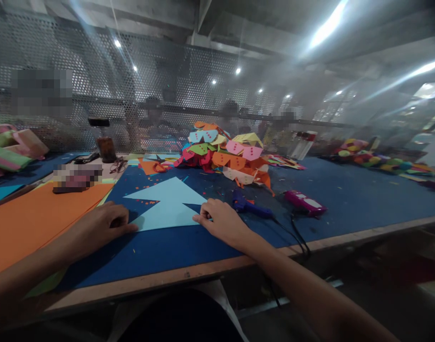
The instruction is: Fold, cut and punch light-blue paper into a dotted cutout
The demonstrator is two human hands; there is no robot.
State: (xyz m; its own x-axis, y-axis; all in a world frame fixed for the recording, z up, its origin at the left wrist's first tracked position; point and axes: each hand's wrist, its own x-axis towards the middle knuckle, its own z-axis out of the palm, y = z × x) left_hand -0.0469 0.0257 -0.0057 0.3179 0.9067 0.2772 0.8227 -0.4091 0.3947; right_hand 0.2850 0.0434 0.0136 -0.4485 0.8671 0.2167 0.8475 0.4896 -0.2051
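A light blue paper cutout (171, 209), shaped like a two-tiered tree, lies on the blue tabletop with its point away from me. At its lower left corner is my left hand (103, 225), fingers curled and thumb against the paper. My right hand (222, 221) is closed at the opposite lower corner, pinching the edge between thumb and bent fingers. Small orange paper scraps (149, 202) are scattered by the cutout. Orange-handled scissors (160, 166) lie beyond it. To the right of my right hand rests a blue glue gun (251, 206) with a black cord.
Orange paper sheets (21, 221) lie at left, with a blurred-out object (77, 179) on top. A dark-lidded jar (105, 142) stands behind. Colourful folded paper pieces (224, 152) are heaped at centre back. A purple device (305, 203) sits at right. Metal mesh (189, 80) rises behind the table.
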